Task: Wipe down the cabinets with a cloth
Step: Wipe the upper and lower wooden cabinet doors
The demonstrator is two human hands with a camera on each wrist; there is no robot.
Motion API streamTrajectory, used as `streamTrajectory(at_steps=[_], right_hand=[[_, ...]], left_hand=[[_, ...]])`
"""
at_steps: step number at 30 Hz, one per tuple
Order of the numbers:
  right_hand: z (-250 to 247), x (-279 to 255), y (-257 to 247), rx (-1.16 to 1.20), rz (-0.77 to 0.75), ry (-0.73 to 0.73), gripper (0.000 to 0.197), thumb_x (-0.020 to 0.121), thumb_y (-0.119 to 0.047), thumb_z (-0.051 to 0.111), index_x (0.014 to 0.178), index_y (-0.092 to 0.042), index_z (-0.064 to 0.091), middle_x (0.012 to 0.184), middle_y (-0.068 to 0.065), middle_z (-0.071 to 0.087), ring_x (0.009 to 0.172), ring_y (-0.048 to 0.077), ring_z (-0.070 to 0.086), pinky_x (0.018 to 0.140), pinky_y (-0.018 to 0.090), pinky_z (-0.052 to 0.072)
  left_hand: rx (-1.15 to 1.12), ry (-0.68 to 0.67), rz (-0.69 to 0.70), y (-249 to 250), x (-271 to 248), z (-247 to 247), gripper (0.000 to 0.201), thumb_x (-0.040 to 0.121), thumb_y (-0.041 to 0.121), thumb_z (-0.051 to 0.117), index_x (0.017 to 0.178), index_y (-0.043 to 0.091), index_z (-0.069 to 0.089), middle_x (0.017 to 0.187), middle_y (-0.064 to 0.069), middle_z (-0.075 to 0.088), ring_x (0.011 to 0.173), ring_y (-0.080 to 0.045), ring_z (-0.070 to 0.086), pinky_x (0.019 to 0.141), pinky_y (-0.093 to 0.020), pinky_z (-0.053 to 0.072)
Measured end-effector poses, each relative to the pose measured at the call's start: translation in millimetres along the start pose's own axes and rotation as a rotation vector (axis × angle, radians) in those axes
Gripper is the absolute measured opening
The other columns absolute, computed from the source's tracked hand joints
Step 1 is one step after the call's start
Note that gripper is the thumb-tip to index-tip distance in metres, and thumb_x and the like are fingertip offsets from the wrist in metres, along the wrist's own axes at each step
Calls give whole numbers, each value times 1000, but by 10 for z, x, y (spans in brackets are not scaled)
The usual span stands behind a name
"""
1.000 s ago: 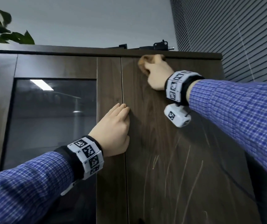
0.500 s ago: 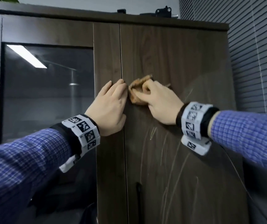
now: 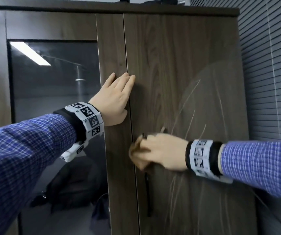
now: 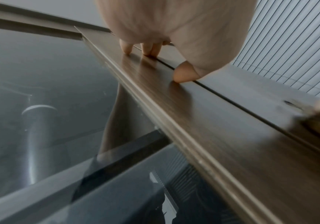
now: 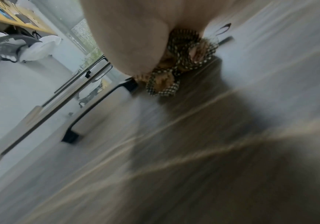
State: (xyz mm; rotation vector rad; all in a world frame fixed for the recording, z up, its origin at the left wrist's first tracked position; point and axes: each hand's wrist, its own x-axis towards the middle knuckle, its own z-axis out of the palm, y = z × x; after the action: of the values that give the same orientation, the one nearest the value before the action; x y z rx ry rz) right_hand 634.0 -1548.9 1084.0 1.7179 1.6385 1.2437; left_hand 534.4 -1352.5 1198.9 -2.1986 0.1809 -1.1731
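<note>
Cloth [image 3: 137,154] bunched in right hand [image 3: 163,152], pressed on wooden door [image 3: 178,65] just above black handle [image 3: 147,195]. Left hand [image 3: 114,99] up higher, flat with straight fingers [image 4: 126,47] on door seam, beside glass door [image 3: 54,99].

Grey horizontal blinds [image 3: 270,68] are seen to the right of the woodwork, and small dark objects [image 3: 168,0] are set on its top edge, too cropped to be identified. In the right wrist view, a long wooden table [image 5: 11,18] is shown at upper left, with a grey office chair [image 5: 4,45] drawn up just beside it.
</note>
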Motion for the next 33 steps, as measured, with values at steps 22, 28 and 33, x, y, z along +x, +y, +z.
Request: streamTrajectory(at_steps=[22, 28, 33], right_hand=[[315, -601, -240, 81, 208, 83, 58, 77, -10, 65, 133, -18, 55, 113, 9, 53, 88, 26, 50, 71, 37, 48], [425, -777, -425, 74, 102, -36, 64, 76, -15, 66, 138, -19, 51, 114, 5, 54, 86, 23, 48, 67, 35, 49], [-25, -649, 479, 47, 263, 89, 47, 83, -12, 53, 128, -21, 58, 120, 13, 52, 93, 32, 53, 69, 41, 52]], left_hand=[[10, 57, -138, 448, 169, -80, 66, 65, 31, 56, 116, -12, 54, 128, -23, 45, 136, -41, 35, 122, -58, 14], [-28, 99, -15, 724, 295, -38, 87, 72, 45, 58, 144, 0, 38, 142, -23, 42, 138, -43, 34, 119, -53, 26], [20, 47, -21, 827, 397, -48, 75, 66, 48, 59, 126, 3, 53, 126, -21, 50, 125, -48, 42, 107, -54, 38]])
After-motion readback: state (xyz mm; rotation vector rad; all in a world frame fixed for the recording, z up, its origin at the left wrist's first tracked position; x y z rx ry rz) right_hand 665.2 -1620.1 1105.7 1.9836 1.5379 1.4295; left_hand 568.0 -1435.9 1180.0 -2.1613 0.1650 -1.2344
